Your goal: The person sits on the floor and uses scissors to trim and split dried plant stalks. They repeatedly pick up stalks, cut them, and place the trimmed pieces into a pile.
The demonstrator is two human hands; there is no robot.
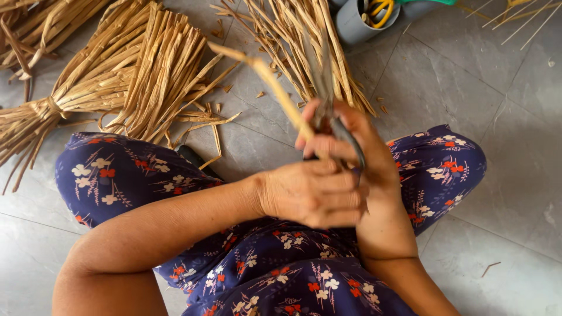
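Observation:
I sit on a grey tiled floor in a dark blue flowered dress. My right hand grips a pair of dark-handled scissors, whose blades point up and away from me. A long pale straw strip slants from the upper left down into my hands, right beside the scissor blades. My left hand is closed in a fist just below the right hand, pressed against it. The strip's lower end disappears behind the fingers, so which hand pinches it is unclear.
Tied bundles of dried straw lie on the floor at the upper left. A loose fan of strips lies ahead. Grey cylindrical containers stand at the top. Small cut scraps dot the tiles. A dark object lies by my left knee.

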